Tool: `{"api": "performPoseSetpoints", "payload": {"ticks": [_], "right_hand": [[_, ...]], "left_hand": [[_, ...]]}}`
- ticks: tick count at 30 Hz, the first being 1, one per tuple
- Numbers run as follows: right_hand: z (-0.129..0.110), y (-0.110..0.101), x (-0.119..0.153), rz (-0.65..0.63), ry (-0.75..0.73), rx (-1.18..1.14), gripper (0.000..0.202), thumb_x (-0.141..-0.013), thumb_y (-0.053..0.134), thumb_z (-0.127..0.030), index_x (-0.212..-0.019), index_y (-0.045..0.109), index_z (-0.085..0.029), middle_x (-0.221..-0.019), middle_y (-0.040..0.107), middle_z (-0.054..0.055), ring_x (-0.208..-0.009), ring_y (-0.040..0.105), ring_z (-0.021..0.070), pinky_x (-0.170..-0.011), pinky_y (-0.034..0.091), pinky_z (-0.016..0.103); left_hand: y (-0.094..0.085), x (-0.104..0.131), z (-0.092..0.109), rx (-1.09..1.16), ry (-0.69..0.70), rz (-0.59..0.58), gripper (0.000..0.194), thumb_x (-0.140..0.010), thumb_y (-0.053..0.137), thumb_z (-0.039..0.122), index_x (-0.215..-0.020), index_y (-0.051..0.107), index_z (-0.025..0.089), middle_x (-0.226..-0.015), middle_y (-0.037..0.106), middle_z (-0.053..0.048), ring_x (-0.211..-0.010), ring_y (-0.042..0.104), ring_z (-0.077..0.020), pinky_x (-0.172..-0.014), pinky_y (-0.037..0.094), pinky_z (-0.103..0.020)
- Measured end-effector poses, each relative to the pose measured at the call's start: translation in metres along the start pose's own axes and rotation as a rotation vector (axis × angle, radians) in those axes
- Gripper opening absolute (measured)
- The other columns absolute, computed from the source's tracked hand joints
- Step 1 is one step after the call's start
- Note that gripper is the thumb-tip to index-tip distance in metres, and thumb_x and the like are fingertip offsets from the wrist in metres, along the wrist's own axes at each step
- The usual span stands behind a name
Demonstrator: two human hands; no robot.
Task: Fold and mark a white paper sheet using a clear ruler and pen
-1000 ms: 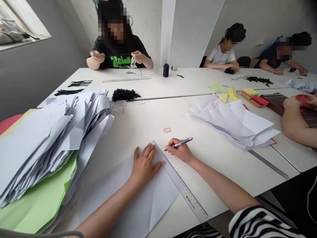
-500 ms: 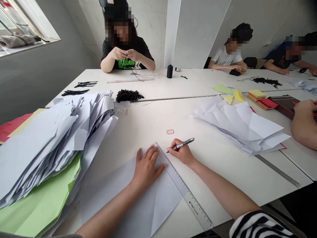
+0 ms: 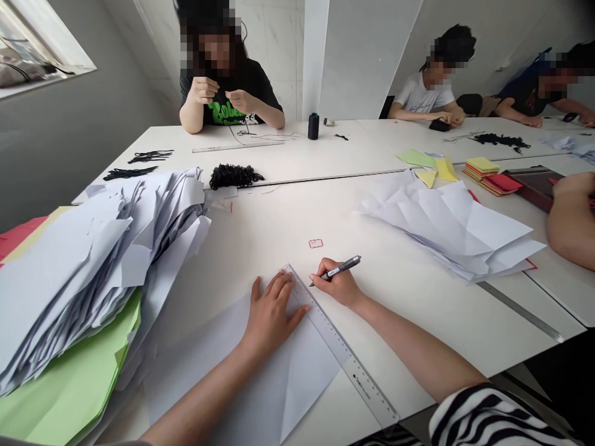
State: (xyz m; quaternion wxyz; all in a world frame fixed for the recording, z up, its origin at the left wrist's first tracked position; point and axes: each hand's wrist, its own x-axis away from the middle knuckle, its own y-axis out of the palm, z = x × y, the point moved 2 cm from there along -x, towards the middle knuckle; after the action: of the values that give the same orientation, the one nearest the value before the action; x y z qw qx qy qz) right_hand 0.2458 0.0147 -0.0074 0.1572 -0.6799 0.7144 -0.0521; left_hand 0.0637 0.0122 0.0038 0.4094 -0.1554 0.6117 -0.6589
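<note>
The left hand (image 3: 272, 313) is pressing on the clear plastic ruler (image 3: 344, 353), its fingers slightly apart. The ruler is lying along the edge of a white paper sheet (image 3: 302, 378) on the worktop (image 3: 274, 229). Right of the ruler, the right hand (image 3: 340, 286) is holding a grey pen (image 3: 346, 264), fingers clamped on it, tip pointing near the ruler's far end.

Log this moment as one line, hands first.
left hand: spread over clear ruler and white sheet | right hand: holding pen, tip near ruler's edge | nearby: paper stack at left, creased white papers at right
</note>
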Motion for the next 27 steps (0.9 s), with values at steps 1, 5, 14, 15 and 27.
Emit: {"api": "performPoseSetpoints", "payload": {"ticks": [1, 5, 14, 15, 27], "right_hand": [[-0.0002, -0.0001, 0.0000, 0.000, -0.001, 0.001, 0.027, -0.073, 0.057, -0.035, -0.060, 0.038, -0.021, -0.052, 0.037, -0.006, -0.048, 0.033, 0.0091, -0.046, 0.029, 0.024], [-0.0001, -0.0004, 0.0002, -0.002, 0.004, 0.012, 0.027, -0.073, 0.057, -0.035, -0.060, 0.037, -0.022, -0.051, 0.036, -0.006, -0.048, 0.032, 0.0092, -0.046, 0.029, 0.023], [0.0007, 0.0000, -0.0001, 0.002, 0.006, 0.001, 0.028, -0.073, 0.057, -0.036, -0.060, 0.038, -0.021, -0.052, 0.037, -0.006, -0.048, 0.034, 0.0095, -0.046, 0.029, 0.024], [0.0005, 0.0001, 0.0000, 0.002, 0.004, 0.000, 0.028, -0.073, 0.057, -0.036, -0.060, 0.038, -0.021, -0.052, 0.037, -0.006, -0.048, 0.034, 0.0094, -0.047, 0.029, 0.024], [0.0007, -0.0002, -0.0001, 0.002, -0.005, -0.023, 0.027, -0.073, 0.058, -0.035, -0.060, 0.038, -0.021, -0.051, 0.037, -0.006, -0.048, 0.034, 0.0095, -0.047, 0.029, 0.024]], "left_hand": [[-0.0002, 0.0000, 0.0001, 0.001, 0.001, -0.001, 0.040, -0.083, 0.048, 0.044, -0.115, 0.048, 0.019, -0.125, 0.052, -0.012, -0.122, 0.041, -0.0270, -0.103, 0.020, -0.052], [-0.0015, -0.0001, 0.0007, 0.006, 0.000, 0.008, 0.039, -0.082, 0.049, 0.042, -0.114, 0.049, 0.021, -0.124, 0.053, -0.012, -0.122, 0.042, -0.0272, -0.102, 0.021, -0.052], [0.0005, 0.0004, 0.0002, 0.001, -0.005, 0.013, 0.039, -0.082, 0.048, 0.043, -0.115, 0.048, 0.020, -0.127, 0.051, -0.011, -0.122, 0.041, -0.0260, -0.103, 0.020, -0.051], [0.0007, 0.0004, 0.0001, 0.001, -0.005, 0.009, 0.040, -0.083, 0.048, 0.043, -0.115, 0.048, 0.020, -0.127, 0.051, -0.011, -0.122, 0.041, -0.0258, -0.103, 0.020, -0.051], [0.0001, 0.0002, -0.0002, 0.002, -0.011, -0.006, 0.040, -0.083, 0.047, 0.043, -0.115, 0.047, 0.020, -0.128, 0.050, -0.011, -0.123, 0.040, -0.0261, -0.103, 0.019, -0.051]]}}
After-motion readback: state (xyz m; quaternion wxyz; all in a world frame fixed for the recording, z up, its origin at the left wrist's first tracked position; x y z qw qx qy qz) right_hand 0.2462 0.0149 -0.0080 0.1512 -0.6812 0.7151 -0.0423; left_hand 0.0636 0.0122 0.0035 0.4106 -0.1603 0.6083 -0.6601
